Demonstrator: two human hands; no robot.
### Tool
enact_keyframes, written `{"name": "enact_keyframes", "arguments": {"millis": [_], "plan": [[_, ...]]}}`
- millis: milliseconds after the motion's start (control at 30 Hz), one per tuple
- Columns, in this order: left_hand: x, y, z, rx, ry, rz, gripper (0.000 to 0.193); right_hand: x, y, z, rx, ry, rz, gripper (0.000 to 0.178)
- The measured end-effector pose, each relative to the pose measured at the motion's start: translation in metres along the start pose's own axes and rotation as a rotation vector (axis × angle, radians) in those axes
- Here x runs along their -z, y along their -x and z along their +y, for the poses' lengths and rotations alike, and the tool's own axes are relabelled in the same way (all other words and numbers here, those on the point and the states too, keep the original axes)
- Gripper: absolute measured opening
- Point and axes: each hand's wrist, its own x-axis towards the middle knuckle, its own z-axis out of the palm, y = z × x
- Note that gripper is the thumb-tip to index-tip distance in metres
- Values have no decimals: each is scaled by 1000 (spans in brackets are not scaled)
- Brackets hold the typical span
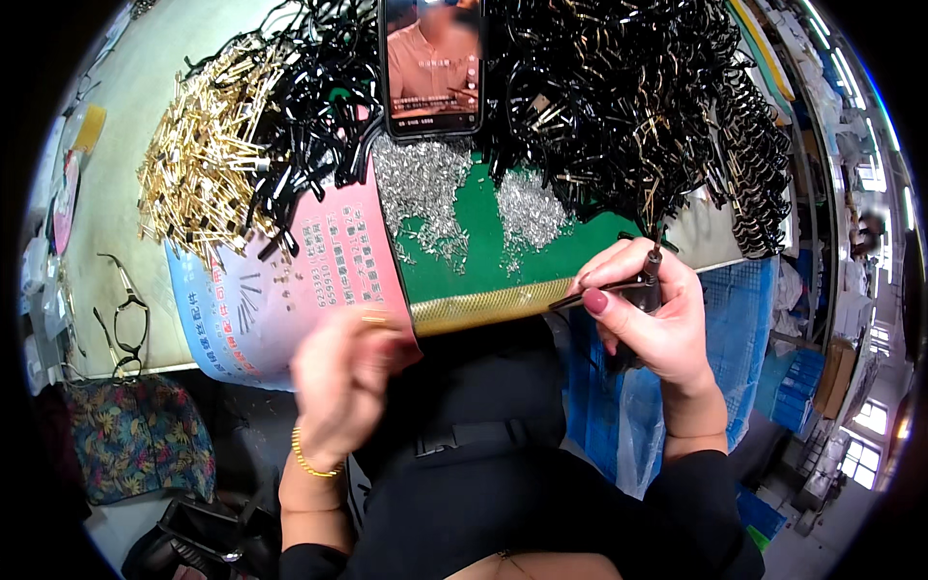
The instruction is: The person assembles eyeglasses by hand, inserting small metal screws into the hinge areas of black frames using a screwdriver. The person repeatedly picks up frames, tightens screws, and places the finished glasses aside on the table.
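My right hand is closed at the table's front edge, around a dark screwdriver-like tool whose thin end points up. Between its thumb and forefinger, a thin black piece, looking like a glasses temple, sticks out to the left. My left hand is smeared by motion over the front edge of the pink and blue printed sheet. A gold glint shows by its fingers; I cannot make out whether it is a ring or a held part. Two heaps of small silver metal bits lie on a green mat.
Gold metal parts are heaped at left. Piles of black glasses temples spread across the back. A phone stands between them. Glasses frames lie at far left. A gold mesh strip edges the mat; blue sheeting hangs at right.
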Motion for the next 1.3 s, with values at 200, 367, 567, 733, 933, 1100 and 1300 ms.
{"name": "enact_keyframes", "arguments": {"millis": [200, 367, 567, 733, 933, 1100, 1300], "plan": [[-62, -8, 9, 67, 412, -272, 33, -24, -5, 11, -53, -168, 13, 16], [-58, -5, 4, 143, 437, -271, 35, -28, -4, 18, -55, -136, 11, 18], [-57, -9, -2, 4, 265, -252, 39, -26, -8, 13, -81, -131, -7, 17], [-46, -15, 2, -228, 39, -211, 38, -23, -14, 8, 52, 127, -173, 15], [-60, -6, -8, -315, 12, -158, 48, -34, 3, 13, -76, 56, -9, 20], [-49, 4, -9, -340, 11, -163, 49, -38, 3, 24, 67, 230, -37, 19], [-54, -2, -1, -170, 94, -136, 46, -9, 14, 21, -87, 410, -72, 42]]}}
